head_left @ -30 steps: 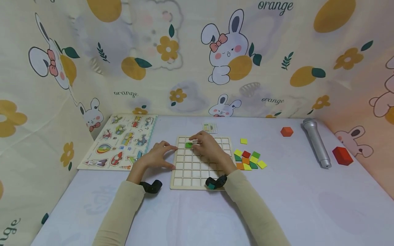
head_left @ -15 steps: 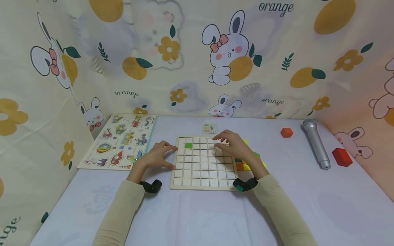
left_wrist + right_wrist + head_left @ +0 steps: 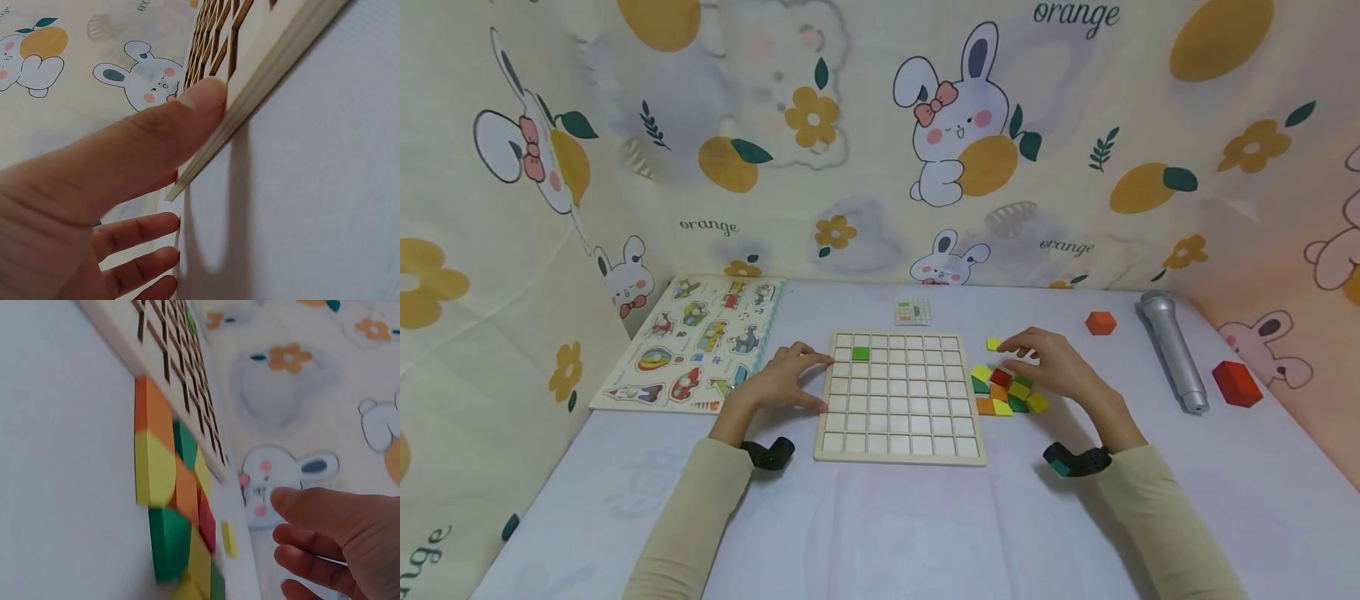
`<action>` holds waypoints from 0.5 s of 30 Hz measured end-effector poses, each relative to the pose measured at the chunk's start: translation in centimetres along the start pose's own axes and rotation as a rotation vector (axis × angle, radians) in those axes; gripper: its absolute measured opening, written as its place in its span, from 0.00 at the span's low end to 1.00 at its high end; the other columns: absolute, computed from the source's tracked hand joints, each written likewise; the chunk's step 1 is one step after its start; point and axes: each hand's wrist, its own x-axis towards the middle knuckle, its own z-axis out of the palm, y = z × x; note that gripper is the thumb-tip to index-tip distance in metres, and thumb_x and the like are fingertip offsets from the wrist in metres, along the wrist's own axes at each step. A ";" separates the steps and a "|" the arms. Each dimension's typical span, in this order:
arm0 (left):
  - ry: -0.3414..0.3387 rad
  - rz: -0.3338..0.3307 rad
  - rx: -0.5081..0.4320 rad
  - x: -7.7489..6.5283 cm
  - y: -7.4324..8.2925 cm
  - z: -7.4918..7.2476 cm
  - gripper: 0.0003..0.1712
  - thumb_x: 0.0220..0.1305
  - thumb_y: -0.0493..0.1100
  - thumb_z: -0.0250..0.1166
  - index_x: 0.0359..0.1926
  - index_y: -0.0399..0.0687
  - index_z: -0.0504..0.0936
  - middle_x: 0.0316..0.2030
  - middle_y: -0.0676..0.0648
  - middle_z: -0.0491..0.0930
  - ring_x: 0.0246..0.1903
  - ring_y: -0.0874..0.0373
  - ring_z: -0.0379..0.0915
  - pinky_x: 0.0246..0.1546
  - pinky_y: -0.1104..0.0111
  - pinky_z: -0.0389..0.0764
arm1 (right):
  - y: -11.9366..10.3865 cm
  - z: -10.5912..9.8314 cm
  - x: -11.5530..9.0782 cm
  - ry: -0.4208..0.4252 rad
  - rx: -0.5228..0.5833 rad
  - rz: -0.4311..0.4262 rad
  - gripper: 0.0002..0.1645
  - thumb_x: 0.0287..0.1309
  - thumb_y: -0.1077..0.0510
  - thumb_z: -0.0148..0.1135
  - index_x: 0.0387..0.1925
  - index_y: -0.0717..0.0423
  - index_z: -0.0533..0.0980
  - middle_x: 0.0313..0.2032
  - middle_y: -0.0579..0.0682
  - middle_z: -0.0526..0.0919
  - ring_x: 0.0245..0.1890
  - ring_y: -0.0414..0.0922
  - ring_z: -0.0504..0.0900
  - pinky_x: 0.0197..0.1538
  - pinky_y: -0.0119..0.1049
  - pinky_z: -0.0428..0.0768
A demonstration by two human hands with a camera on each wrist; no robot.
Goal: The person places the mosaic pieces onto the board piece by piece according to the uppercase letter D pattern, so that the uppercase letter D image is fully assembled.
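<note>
Right hand (image 3: 1054, 363) has moved off the grid board (image 3: 898, 458) to the loose tiles (image 3: 1001, 377); its fingers, parted, empty, have the lone yellow tile (image 3: 992, 344) just left. Left hand's (image 3: 781, 382) extended fingers touch the board.

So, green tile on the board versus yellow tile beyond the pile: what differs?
The green tile sits in a cell of the board; the yellow tile lies loose on the table. In the head view, the green tile shows whole; the right hand overlaps the yellow tile's edge. Both lie flat.
</note>
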 end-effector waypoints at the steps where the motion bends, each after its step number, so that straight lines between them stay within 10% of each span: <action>1: -0.001 -0.002 0.002 0.0 0.0 0.0 0.44 0.44 0.54 0.75 0.64 0.53 0.69 0.60 0.40 0.62 0.60 0.43 0.55 0.58 0.46 0.63 | 0.3 -0.1 -0.3 0.000 -0.001 0.014 0.17 0.54 0.59 0.66 0.46 0.59 0.80 0.41 0.53 0.80 0.40 0.48 0.74 0.45 0.46 0.77; 15: 0.000 0.014 0.014 -0.1 0.0 -0.1 0.44 0.45 0.54 0.74 0.64 0.51 0.69 0.60 0.39 0.62 0.59 0.42 0.56 0.57 0.46 0.63 | 2.9 -0.1 -1.9 -0.099 0.022 0.120 0.17 0.51 0.60 0.67 0.44 0.59 0.80 0.32 0.48 0.78 0.35 0.46 0.72 0.39 0.35 0.75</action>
